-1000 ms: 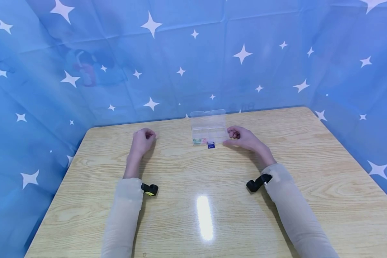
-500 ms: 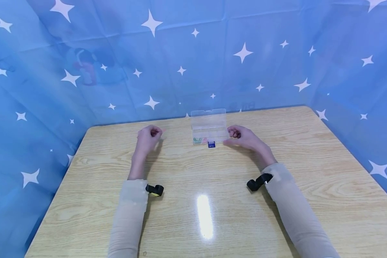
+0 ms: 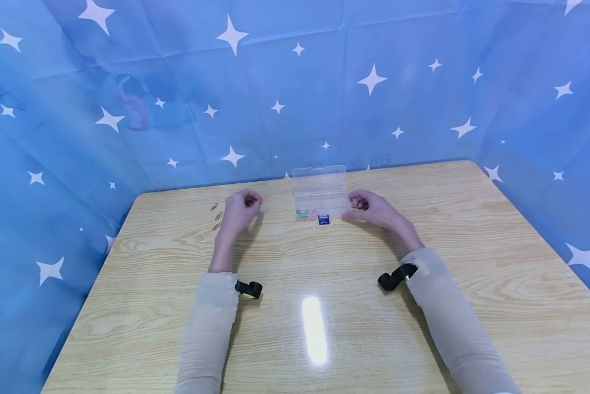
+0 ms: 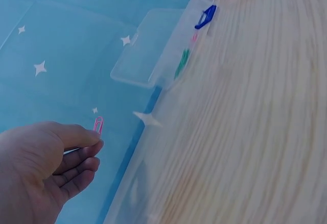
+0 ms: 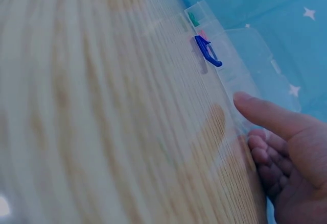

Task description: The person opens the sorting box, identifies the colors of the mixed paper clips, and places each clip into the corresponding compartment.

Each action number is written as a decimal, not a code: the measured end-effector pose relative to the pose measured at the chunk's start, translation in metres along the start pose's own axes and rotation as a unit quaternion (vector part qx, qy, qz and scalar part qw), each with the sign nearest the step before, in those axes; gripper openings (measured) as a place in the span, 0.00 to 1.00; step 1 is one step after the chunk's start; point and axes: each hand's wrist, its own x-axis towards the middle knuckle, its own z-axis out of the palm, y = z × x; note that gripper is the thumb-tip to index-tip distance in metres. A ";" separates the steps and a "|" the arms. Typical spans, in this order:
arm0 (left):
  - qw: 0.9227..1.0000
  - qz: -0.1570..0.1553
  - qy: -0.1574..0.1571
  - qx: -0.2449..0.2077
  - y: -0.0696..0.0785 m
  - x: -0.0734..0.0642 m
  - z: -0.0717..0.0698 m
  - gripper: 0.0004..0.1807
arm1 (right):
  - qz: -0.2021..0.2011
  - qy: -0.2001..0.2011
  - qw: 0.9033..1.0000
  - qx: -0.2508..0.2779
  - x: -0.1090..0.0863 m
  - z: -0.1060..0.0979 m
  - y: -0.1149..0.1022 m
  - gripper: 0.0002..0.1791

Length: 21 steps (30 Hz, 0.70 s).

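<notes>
My left hand (image 3: pixel 241 210) pinches a pink paper clip (image 4: pixel 99 124) between thumb and forefinger, raised over the back of the table. To its right stands a clear plastic compartment box (image 3: pixel 326 202), its transparent lid (image 3: pixel 319 179) tipped up at the back. Green paper clips (image 4: pixel 182 63) lie in the box's left end, with pink ones (image 3: pixel 314 212) beside them. A blue latch (image 5: pixel 207 50) hangs at the front. My right hand (image 3: pixel 373 209) holds the box's right end, thumb at the front edge and fingers curled at the side.
Three orange-red paper clips (image 3: pixel 218 216) lie on the wooden table (image 3: pixel 285 262) left of my left hand. A blue star-patterned cloth (image 3: pixel 295 98) rises just behind the table's back edge and along its sides.
My left hand has moved right toward the box with the pink paper clip. The loose paper clips on the left have come out from behind it. My right hand stays at the box.
</notes>
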 end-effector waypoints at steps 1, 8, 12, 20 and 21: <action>1.000 0.002 0.000 -0.003 0.002 0.001 0.002 0.06 | 0.002 0.000 1.000 0.000 0.000 0.000 0.000 0.28; 1.000 0.006 -0.011 -0.013 0.009 0.003 0.013 0.05 | 0.003 0.001 1.000 0.001 -0.001 0.000 -0.001 0.28; 1.000 0.010 -0.019 -0.013 0.013 0.003 0.017 0.05 | 0.004 0.001 1.000 -0.001 -0.001 0.001 -0.001 0.28; 0.999 0.015 -0.033 -0.019 0.024 0.005 0.025 0.05 | 0.004 0.002 1.000 0.000 -0.001 0.000 0.000 0.28; 0.999 0.017 -0.035 -0.020 0.025 0.005 0.027 0.05 | 0.005 0.001 1.000 0.002 -0.001 0.000 -0.001 0.28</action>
